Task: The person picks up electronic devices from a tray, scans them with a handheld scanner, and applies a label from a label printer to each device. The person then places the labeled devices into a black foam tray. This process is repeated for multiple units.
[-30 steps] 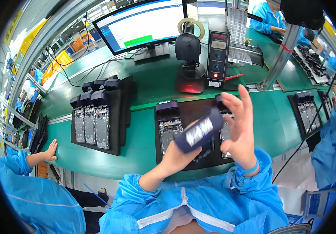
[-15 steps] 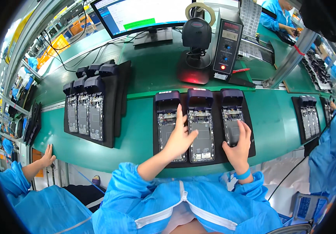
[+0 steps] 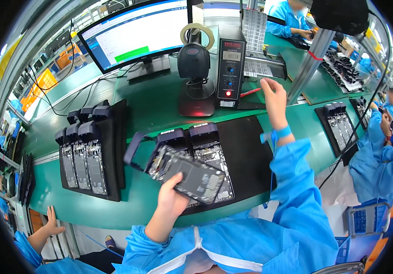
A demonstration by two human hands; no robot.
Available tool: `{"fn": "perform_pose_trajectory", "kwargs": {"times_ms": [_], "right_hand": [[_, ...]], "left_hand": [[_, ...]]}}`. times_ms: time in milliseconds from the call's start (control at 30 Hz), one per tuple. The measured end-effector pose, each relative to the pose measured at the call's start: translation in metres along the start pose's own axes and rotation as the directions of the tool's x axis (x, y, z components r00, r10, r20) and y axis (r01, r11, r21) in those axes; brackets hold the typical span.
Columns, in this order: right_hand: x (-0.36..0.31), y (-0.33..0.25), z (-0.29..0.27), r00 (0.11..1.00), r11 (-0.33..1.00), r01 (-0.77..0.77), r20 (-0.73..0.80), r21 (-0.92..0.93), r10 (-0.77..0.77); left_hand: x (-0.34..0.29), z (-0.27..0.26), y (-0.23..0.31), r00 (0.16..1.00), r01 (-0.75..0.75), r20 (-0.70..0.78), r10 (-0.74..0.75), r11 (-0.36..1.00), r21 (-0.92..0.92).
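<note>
My left hand (image 3: 172, 197) grips an opened handheld device (image 3: 192, 176), its dark casing tilted above the mat, circuit board and grey battery area facing up. The head part (image 3: 135, 148) of this device sticks out to the upper left. Beneath it, two similar opened devices lie on the black foam mat (image 3: 250, 150): the right-hand device (image 3: 205, 132) is partly covered, and the left-hand device (image 3: 171, 135) mostly hidden. My right hand (image 3: 275, 98), with a blue wrist strap, is raised beside the label dispenser (image 3: 269, 68). Its fingers are pinched together; anything between them is too small to make out.
A barcode scanner (image 3: 194, 68) on a stand, a black control box (image 3: 229, 71), a red pen (image 3: 250, 92) and a monitor (image 3: 137, 34) stand behind the mat. More opened devices (image 3: 82, 160) lie on mats at left. A co-worker's hand (image 3: 50, 223) touches the bench edge.
The device from the mat's right side is now lifted in my left hand, tilted over the left ones. My right hand has left it and moved up toward the dispenser. The view has shifted right.
</note>
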State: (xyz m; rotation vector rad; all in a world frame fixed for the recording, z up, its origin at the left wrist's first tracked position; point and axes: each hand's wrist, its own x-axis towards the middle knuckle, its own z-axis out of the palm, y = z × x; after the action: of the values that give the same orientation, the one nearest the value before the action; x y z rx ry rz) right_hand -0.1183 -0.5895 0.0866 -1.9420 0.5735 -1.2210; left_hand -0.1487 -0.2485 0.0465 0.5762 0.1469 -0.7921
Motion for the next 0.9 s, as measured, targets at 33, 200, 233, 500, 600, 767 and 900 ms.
{"fn": "perform_pose_trajectory", "kwargs": {"times_ms": [33,200,233,500,600,767,900], "right_hand": [[0.010,0.000,0.008,0.986,0.976,-0.161,0.078,0.148,0.151],[0.023,0.008,0.039,0.939,0.908,-0.337,0.151,0.247,0.308],[0.025,0.011,0.039,0.924,0.888,-0.377,0.167,0.263,0.343],[-0.028,-0.030,0.069,0.854,0.643,-0.519,0.318,0.564,0.411],[-0.064,-0.059,0.107,0.677,0.665,-0.648,0.679,0.370,0.282],[-0.063,-0.057,0.119,0.739,0.532,-0.672,0.518,0.515,0.431],[-0.050,-0.076,0.094,0.888,0.481,-0.455,0.343,0.749,0.306]], "left_hand": [[-0.006,-0.007,0.006,0.998,-0.059,0.012,0.059,0.998,0.000],[-0.037,-0.031,0.026,0.967,-0.253,-0.017,0.254,0.967,0.033],[-0.042,-0.037,0.029,0.966,-0.255,-0.027,0.256,0.966,0.033],[-0.050,-0.051,0.034,0.959,-0.274,-0.074,0.274,0.962,0.018],[-0.030,-0.027,0.041,0.969,-0.244,-0.038,0.245,0.969,0.029],[0.041,0.032,0.054,0.968,-0.251,0.021,0.251,0.968,0.009],[0.123,0.059,0.070,0.946,-0.321,0.002,0.323,0.942,-0.100]]}}
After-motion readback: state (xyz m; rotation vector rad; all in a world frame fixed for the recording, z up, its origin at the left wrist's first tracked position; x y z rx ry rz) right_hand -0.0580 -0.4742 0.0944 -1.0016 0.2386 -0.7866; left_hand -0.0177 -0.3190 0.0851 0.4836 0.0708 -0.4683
